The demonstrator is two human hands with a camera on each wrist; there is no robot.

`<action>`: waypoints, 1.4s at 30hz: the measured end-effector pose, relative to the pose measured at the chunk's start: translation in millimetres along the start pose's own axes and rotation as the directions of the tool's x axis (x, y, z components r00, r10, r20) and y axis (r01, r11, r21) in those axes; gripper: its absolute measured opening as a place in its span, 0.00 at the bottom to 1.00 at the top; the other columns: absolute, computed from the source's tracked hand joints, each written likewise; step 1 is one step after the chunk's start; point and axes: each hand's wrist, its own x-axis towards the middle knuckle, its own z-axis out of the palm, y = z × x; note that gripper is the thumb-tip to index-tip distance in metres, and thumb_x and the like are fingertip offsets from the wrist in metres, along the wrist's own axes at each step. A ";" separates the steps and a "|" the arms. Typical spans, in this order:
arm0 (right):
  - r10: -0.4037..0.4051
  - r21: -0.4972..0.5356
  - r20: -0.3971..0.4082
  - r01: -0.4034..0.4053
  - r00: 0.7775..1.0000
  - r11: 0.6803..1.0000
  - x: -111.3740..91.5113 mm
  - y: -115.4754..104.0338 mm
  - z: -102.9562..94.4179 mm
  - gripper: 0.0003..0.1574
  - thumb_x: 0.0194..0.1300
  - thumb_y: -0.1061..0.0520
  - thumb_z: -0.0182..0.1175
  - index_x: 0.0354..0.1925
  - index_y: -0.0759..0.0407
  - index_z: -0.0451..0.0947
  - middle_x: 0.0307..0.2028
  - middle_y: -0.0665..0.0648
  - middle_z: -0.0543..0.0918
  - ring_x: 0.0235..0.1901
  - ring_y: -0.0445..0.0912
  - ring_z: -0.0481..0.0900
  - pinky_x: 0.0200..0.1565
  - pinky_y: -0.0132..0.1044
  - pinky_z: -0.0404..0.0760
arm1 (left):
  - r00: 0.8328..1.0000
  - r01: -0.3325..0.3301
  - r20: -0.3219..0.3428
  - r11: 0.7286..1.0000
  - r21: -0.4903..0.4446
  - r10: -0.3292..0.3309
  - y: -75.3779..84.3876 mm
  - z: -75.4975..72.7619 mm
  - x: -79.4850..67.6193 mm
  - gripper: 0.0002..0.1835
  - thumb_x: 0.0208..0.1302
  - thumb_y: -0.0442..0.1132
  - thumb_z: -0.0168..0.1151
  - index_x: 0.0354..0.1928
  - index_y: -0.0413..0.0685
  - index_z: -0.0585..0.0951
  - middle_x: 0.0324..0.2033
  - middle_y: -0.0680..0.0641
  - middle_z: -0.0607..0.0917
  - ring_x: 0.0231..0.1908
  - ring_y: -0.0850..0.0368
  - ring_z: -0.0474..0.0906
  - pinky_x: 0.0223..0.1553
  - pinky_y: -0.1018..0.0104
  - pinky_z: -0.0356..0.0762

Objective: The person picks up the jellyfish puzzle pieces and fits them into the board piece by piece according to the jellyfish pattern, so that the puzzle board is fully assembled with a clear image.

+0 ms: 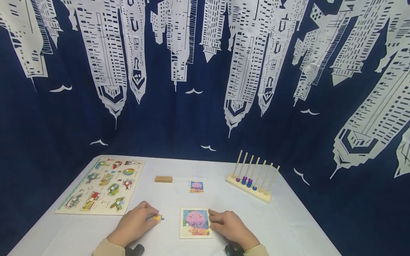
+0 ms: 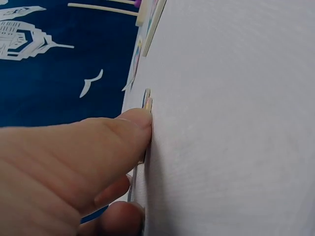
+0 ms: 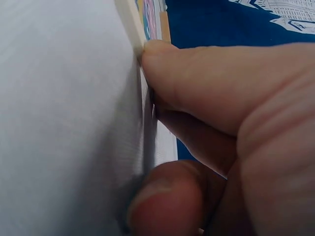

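Observation:
My left hand (image 1: 136, 223) pinches a small jigsaw piece (image 1: 157, 217), orange-yellow with a blue tab, between thumb and fingers, close over the white table. In the left wrist view only the thin edge of the piece (image 2: 148, 101) shows past the thumb. Right of that hand lies a square wooden jigsaw board (image 1: 196, 222) with a pink jellyfish picture and a bare patch at its lower left. My right hand (image 1: 231, 227) rests by the board's right side, thumb and forefinger apart at its edge. In the right wrist view the thumb (image 3: 165, 64) touches the board's edge (image 3: 134, 22).
A small jellyfish picture card (image 1: 196, 187) lies behind the board, with a wooden block (image 1: 163, 179) to its left. A peg puzzle board (image 1: 102, 186) with vehicles lies at the left. At the back right stands a rack of wooden rods (image 1: 249, 188) with beads.

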 end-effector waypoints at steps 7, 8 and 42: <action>-0.002 0.011 -0.004 0.002 1.000 1.000 -2.7 4.4 -0.3 0.22 0.64 0.48 0.70 0.55 0.53 0.87 0.63 0.49 0.82 0.65 0.54 0.78 0.64 0.59 0.73 | 1.000 -0.010 -0.007 1.000 -0.009 0.010 -0.1 0.9 4.7 0.10 0.55 0.48 0.77 0.38 0.63 0.86 0.35 0.62 0.80 0.33 0.66 0.77 0.35 0.61 0.79; -0.001 0.014 -0.004 0.001 1.000 1.000 -2.9 4.7 -0.3 0.22 0.63 0.48 0.70 0.54 0.53 0.87 0.63 0.50 0.82 0.65 0.54 0.79 0.64 0.59 0.73 | 1.000 -0.011 -0.007 1.000 -0.016 0.011 0.2 0.5 4.7 0.10 0.55 0.48 0.77 0.38 0.63 0.86 0.35 0.62 0.80 0.33 0.66 0.77 0.35 0.61 0.79; 0.015 0.020 -0.022 -0.015 1.000 1.000 -2.5 3.3 1.3 0.21 0.60 0.48 0.73 0.52 0.51 0.88 0.61 0.48 0.83 0.65 0.55 0.79 0.65 0.62 0.71 | 0.999 -0.044 -0.038 0.901 -0.432 0.030 34.0 19.0 0.9 0.08 0.67 0.50 0.69 0.44 0.61 0.84 0.28 0.63 0.84 0.22 0.66 0.75 0.25 0.70 0.73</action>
